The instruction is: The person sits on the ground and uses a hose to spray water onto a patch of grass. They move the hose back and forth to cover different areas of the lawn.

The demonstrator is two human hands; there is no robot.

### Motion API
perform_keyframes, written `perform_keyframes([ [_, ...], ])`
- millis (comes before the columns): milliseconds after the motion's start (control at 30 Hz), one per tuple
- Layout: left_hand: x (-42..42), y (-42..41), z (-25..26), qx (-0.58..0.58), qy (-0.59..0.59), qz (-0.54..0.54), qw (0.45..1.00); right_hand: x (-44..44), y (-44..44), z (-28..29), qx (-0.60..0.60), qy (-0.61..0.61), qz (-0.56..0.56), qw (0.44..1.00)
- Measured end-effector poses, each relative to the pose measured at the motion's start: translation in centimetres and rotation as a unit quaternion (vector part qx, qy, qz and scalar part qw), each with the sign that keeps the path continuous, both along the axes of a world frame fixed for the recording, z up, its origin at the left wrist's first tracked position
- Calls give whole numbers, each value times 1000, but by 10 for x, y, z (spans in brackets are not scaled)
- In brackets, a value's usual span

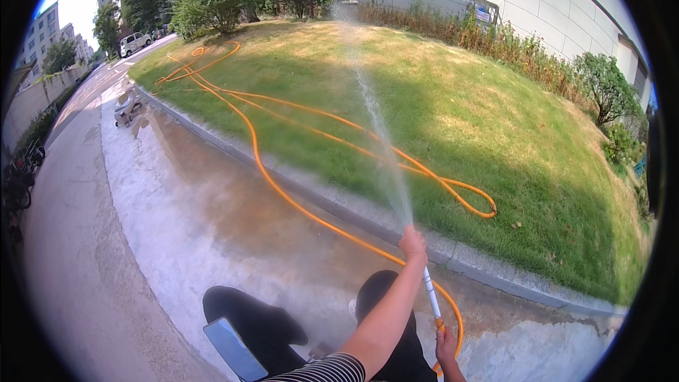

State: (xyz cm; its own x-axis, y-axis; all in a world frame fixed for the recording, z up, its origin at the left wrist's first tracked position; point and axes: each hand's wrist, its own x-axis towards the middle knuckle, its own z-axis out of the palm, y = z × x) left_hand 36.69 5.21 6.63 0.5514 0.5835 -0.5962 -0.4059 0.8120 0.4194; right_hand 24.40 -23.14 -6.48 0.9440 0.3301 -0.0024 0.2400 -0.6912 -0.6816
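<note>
My left hand [413,243] is closed around the front end of a white pipe [432,293], at its outlet. From there a fanning jet of water [383,132] shoots forward over the lawn [329,164]. Lower down, my right hand [446,344] grips the pipe's rear end, where it meets an orange hose [302,206]. The hose bends round beside my right hand, crosses the wet pavement and kerb, and lies in long loops on the grass. A smartphone [236,351] rests on my left leg, screen up.
A stone kerb [366,219] curves between pavement and lawn. A small wheeled object [127,109] stands on the pavement at the left. Shrubs [607,87] and dry plants line a pale wall [530,10] beyond the grass. Parked motorcycles [24,175] and a white van [135,42] are farther left.
</note>
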Motion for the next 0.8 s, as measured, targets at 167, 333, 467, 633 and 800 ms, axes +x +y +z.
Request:
perform_keyframes([
  [167, -1, 4, 2, -11, -5, 14, 1000, 7, 3, 13, 3, -26, 5, 1000],
  [333, 0, 3, 0, -9, -5, 15, 1000, 5, 5, 22, -4, -25, 7, 1000],
  [467, 2, 1, -3, 5, 16, 4, 1000, -4, 5, 14, 2, 0, -2, 1000],
  [633, 5, -7, -4, 12, 26, -21, 999, -14, -2, -3, 5, 18, -14, 1000],
  [800, 9, -15, -15, 25, 40, -60, 997, -34, 2, 6, 63, 106, -32, 992],
])
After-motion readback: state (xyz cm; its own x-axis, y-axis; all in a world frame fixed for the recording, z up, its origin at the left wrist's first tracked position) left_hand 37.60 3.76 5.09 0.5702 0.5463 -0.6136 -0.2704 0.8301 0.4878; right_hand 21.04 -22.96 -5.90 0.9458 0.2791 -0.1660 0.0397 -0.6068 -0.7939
